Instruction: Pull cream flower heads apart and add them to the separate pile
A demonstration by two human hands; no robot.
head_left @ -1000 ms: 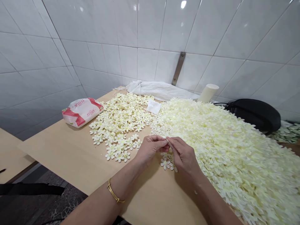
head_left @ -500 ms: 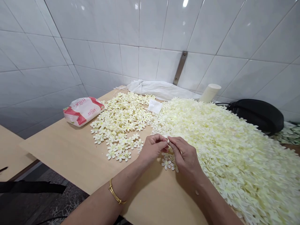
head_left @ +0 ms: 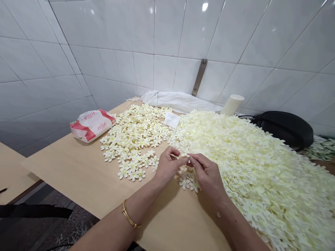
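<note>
My left hand (head_left: 169,163) and my right hand (head_left: 208,170) meet over the table, thumbs and forefingers pinched together. Between the fingertips is a small white flower (head_left: 188,157), mostly hidden by them; only bits of pale petal show. Just below my hands lie a few loose flowers (head_left: 184,182), cream-white with several petals each. A spread of similar flowers (head_left: 136,129) covers the board to the left, some showing a small dark dot at the centre. On the right rises a much larger, dense heap of pale yellow-white flowers (head_left: 261,164), close beside my right hand.
A red-and-white tissue pack (head_left: 92,125) lies at the left on the wooden tabletop (head_left: 78,167). Behind are a folded tissue (head_left: 172,119), a white cloth (head_left: 178,100), a white cylinder (head_left: 232,104) and a black rounded object (head_left: 284,129), along the tiled wall (head_left: 143,31).
My left fingers have opened out slightly from their curl, while both hands stay together at the small flower. The view has shifted a little; the piles look the same.
</note>
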